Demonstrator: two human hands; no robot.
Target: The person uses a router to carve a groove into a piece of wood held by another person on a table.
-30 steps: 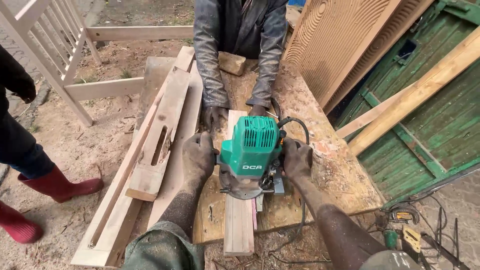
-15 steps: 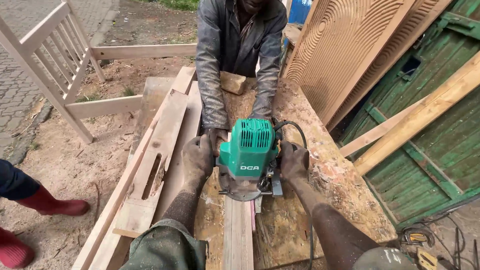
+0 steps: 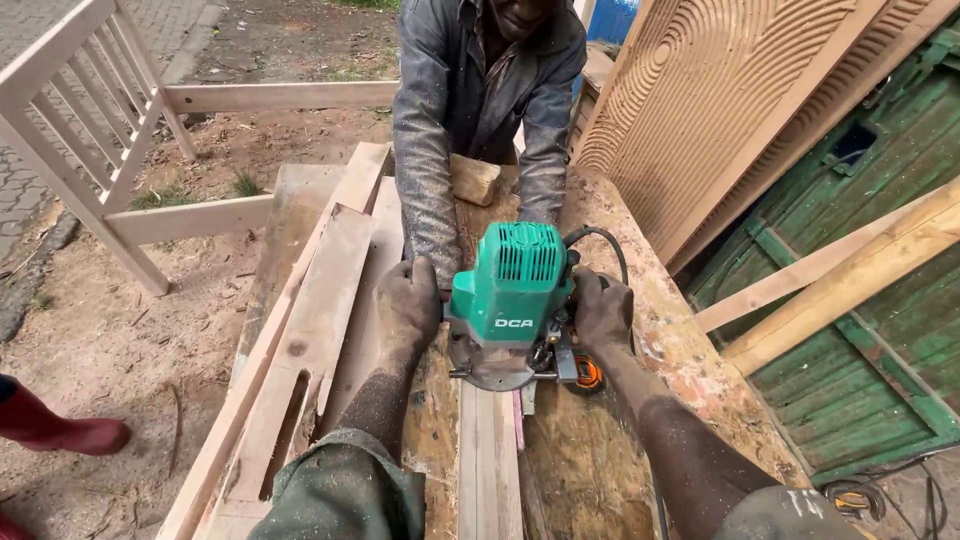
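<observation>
A green electric router (image 3: 512, 290) with a round metal base sits on a narrow pale wooden strip (image 3: 488, 460) that runs toward me along the workbench (image 3: 680, 360). My left hand (image 3: 408, 305) grips the router's left handle and my right hand (image 3: 602, 308) grips its right handle. Both hands are dusty with sawdust. Across the bench a co-worker in a grey jacket (image 3: 470, 90) leans in, arms stretched down to the far end of the strip; those hands are hidden behind the router. A black cord loops off the router's right side.
Loose planks (image 3: 320, 320), one with a long slot, lie left of the strip. A wood block (image 3: 473, 180) rests near the co-worker. A white wooden railing frame (image 3: 90, 130) stands far left. A carved panel (image 3: 720, 100), green boards and beams lean at right. A red boot (image 3: 60, 432) shows at left.
The router has slid away from me along the strip toward the co-worker, my hands moving with it. The person in red boots at left has stepped mostly out of view.
</observation>
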